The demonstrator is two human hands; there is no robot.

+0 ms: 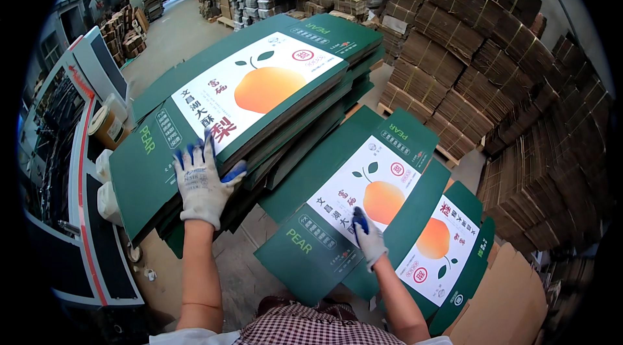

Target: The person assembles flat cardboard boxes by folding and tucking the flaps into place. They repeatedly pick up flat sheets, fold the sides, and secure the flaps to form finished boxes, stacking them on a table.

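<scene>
A tall stack of flat green cardboard box blanks (165,82), printed with an orange-coloured pear on a white panel, stands left of centre. My left hand (201,183), in a white glove with blue fingertips, lies spread on the top blank near its front edge, thumb out to the right. To the right, a single matching box blank (334,179) lies slanted, its near part overlapping another printed blank (467,218). My right hand (370,238), gloved alike, rests on the white panel of the slanted blank with fingers stretched forward and close together.
A grey machine (87,170) with a red stripe borders the left side, with a brown-and-white bucket (107,125) and white jugs (108,202) beside it. Strapped bundles of brown cardboard (448,40) rise high along the right. Plain brown cardboard (503,299) lies at lower right.
</scene>
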